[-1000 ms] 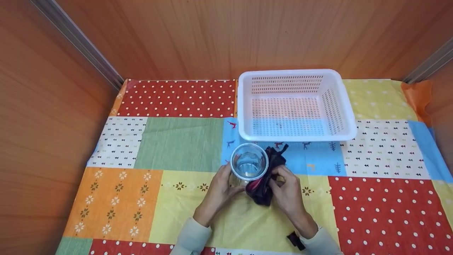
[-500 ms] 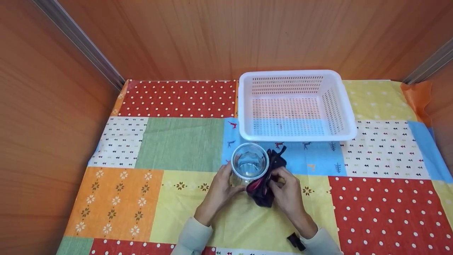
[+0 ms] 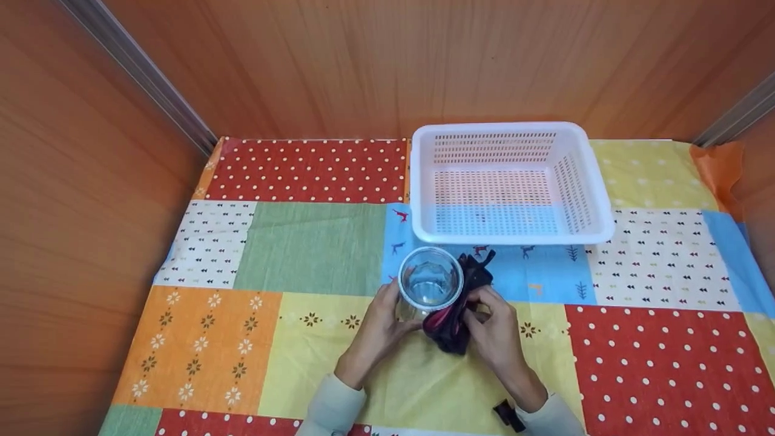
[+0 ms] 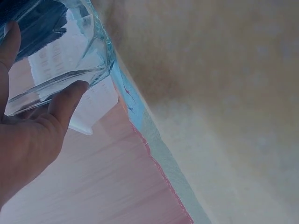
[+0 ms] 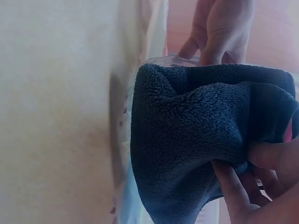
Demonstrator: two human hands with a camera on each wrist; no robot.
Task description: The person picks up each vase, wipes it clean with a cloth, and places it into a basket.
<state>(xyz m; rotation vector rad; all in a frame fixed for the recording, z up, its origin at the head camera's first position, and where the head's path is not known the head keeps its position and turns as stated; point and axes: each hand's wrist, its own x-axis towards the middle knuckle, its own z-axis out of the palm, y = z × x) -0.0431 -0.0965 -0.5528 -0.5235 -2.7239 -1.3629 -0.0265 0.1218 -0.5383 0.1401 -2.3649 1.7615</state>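
A clear glass jar (image 3: 428,280), its round mouth facing up, is in front of the basket in the head view. My left hand (image 3: 380,322) grips it from the left; in the left wrist view the fingers (image 4: 70,100) lie along its faceted wall. Against the jar's right side is a dark fleecy cloth (image 5: 191,126) with a bit of pink showing in its folds. My right hand (image 3: 495,330) pinches this cloth between thumb and fingers. In the right wrist view the cloth hides most of the jar.
A white perforated plastic basket (image 3: 514,238) stands just behind the jar, towards the back wooden panel (image 3: 363,66). Wooden panels also rise at left and right. A patchwork tablecloth (image 3: 315,248) covers the table. A small black strap (image 3: 507,416) is at the right wrist.
Both hands stay nearly in place, left on the jar and right on the cloth. The cloth's folds shift slightly, and the whole head view drifts a little.
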